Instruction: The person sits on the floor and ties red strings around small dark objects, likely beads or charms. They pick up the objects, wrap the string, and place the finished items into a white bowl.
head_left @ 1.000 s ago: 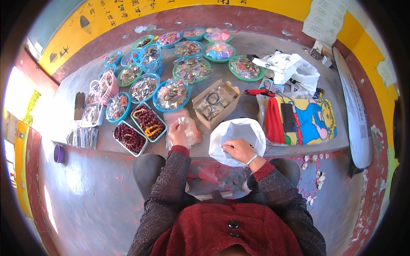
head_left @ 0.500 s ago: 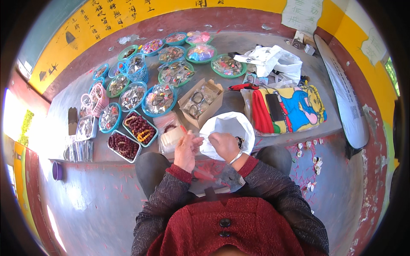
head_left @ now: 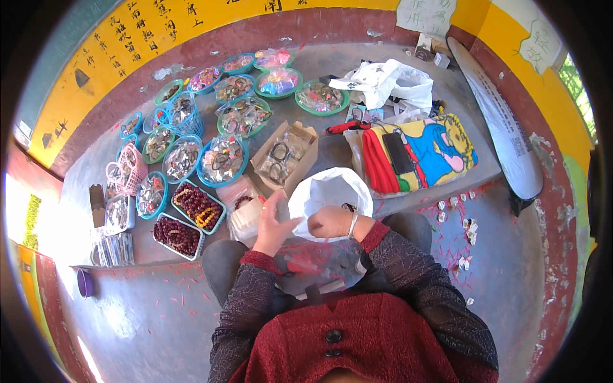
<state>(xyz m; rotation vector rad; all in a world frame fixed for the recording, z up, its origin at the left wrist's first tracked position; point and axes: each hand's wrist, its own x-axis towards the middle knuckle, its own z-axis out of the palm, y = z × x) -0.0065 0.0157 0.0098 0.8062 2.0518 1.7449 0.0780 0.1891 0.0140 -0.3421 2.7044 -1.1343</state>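
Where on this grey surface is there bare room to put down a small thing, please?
The clearest patches: at right, between the crumpled white bag and the long wrapped bundle; at the back, between the green basin and the maroon wall band. Basins and baskets crowd the left. The open white bag, cardboard box and folded towel crowd the middle.

Blk chars [head_left: 133,29] on yellow wall [head_left: 67,102], far L!
Far R: green writing [head_left: 421,23] on wht sheets [head_left: 541,61]; R: print [head_left: 520,148] on wht pkg [head_left: 488,102].
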